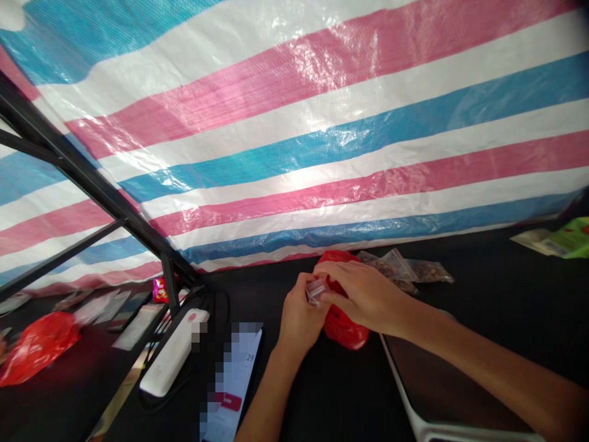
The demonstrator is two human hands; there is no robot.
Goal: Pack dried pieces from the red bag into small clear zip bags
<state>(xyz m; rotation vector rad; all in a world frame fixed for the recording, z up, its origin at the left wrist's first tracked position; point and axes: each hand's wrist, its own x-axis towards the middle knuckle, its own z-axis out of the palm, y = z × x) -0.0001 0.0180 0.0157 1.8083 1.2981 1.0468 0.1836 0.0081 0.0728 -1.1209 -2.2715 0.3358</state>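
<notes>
In hand: our left hand [298,320], fingers curled shut on a small clear packet [316,291] | our right hand [363,294], fingers closed over a red plastic bag [346,333], touching the packet | beyond the fingertips: clear packets of brown pieces [405,267], not held

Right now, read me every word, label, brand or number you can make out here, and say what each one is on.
"29" on the phone screen; the rest is pixelated.
Green packet: print too small to read.
Red foil packet: print too blurred to read.
Small clear packet: nothing readable.
</notes>
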